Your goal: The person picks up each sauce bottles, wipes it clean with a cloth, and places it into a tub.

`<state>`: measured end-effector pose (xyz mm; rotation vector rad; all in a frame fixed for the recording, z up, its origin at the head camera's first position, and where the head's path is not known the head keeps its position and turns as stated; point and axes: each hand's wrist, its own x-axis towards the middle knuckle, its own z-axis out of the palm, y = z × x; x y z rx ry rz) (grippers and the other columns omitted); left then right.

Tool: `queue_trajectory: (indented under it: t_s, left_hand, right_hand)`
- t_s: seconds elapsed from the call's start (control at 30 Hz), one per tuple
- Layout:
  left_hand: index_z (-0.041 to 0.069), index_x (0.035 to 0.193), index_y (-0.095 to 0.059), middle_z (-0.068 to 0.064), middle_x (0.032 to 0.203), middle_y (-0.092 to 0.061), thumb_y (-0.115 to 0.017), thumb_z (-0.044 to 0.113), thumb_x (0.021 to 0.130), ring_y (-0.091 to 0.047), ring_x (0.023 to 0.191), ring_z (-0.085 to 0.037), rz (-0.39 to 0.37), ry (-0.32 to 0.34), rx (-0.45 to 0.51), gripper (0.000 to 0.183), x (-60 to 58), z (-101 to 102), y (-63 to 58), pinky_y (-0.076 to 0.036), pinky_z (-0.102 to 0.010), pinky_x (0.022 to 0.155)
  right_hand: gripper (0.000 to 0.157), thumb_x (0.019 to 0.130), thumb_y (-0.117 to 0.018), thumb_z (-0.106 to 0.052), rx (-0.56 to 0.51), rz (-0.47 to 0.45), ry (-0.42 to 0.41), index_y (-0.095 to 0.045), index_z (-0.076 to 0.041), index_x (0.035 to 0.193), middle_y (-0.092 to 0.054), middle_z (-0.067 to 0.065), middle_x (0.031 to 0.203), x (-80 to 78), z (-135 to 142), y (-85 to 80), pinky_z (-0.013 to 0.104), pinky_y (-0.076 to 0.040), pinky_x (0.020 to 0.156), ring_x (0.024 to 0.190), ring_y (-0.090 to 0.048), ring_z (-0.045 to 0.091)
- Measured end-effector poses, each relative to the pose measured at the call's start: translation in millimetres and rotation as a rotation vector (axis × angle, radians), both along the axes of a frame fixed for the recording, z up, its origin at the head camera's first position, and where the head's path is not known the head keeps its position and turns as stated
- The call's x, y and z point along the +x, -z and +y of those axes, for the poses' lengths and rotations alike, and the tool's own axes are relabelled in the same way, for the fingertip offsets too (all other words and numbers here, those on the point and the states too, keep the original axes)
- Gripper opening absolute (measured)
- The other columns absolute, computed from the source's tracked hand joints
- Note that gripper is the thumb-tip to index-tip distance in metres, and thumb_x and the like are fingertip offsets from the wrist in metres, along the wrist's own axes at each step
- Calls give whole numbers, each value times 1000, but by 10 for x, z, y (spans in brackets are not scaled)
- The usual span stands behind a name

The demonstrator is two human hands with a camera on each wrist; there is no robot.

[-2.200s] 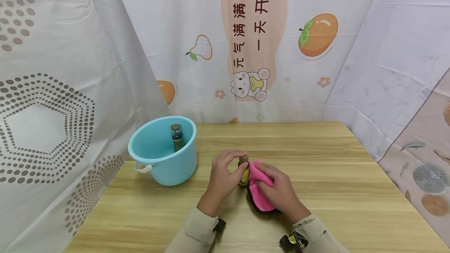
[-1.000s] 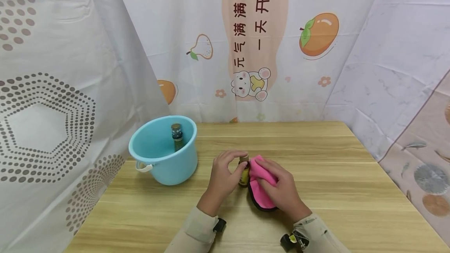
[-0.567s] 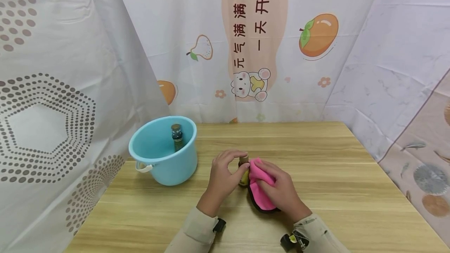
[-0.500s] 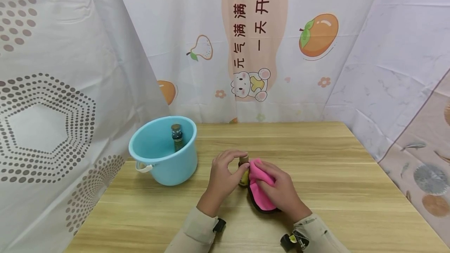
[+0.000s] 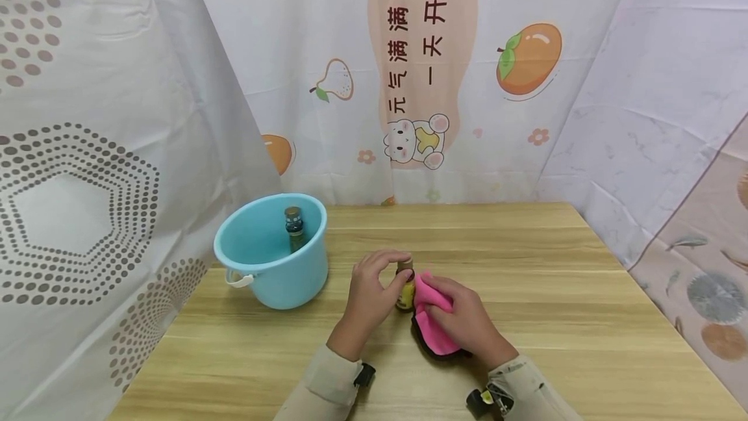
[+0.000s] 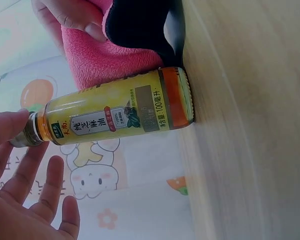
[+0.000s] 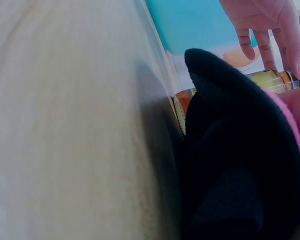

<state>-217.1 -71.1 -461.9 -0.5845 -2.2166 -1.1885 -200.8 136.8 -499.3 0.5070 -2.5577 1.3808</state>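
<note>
A small glass sesame oil bottle [image 5: 406, 294] with a yellow label stands upright on the table. My left hand [image 5: 369, 291] pinches its cap between thumb and finger; in the left wrist view the other fingers of that hand [image 6: 37, 200] spread away from the glass. Bunched in my right hand [image 5: 464, 323] is a pink cloth [image 5: 435, 327] with a black underside, held against the bottle's right side. The black side of the cloth [image 7: 240, 150] fills much of the right wrist view and covers part of the bottle [image 7: 270, 80].
At the left of the table [image 5: 555, 265] stands a light blue bucket [image 5: 286, 281] with a white handle grip. Another dark bottle [image 5: 295, 229] with a brown cap leans inside it. A printed curtain [image 5: 327, 18] hangs behind the table's far edge.
The right hand with the cloth has moved up and down slightly along the bottle and now sits lower, showing more of the label. The left hand stays on the cap.
</note>
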Motion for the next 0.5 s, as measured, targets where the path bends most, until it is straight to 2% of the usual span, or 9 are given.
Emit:
queue_trajectory:
  t_s: [0.13,0.27,0.5]
  left_hand:
    - [19,116,-77,13,118,-74,-80,19,92,-66,116,-12,16,22,11,24,-7,0,6,-44,-59,106]
    - [22,117,-77,12,118,-73,-79,19,93,-66,116,-12,21,39,16,24,-7,-7,8,-45,-55,106]
    - [20,117,-76,14,118,-73,-76,15,95,-65,115,-9,-9,65,25,23,-6,-15,16,-42,-56,106]
  right_hand:
    - [56,86,-80,-6,8,38,15,-69,-23,138,-69,-2,136,-2,3,7,35,-58,93,121,-66,18]
    - [56,85,-80,-4,-8,109,14,-70,-24,136,-69,-3,136,-5,9,3,36,-58,94,123,-65,17]
    - [57,85,-81,-1,-89,244,-29,-69,-23,137,-67,1,139,-11,17,-12,17,-52,98,127,-64,22]
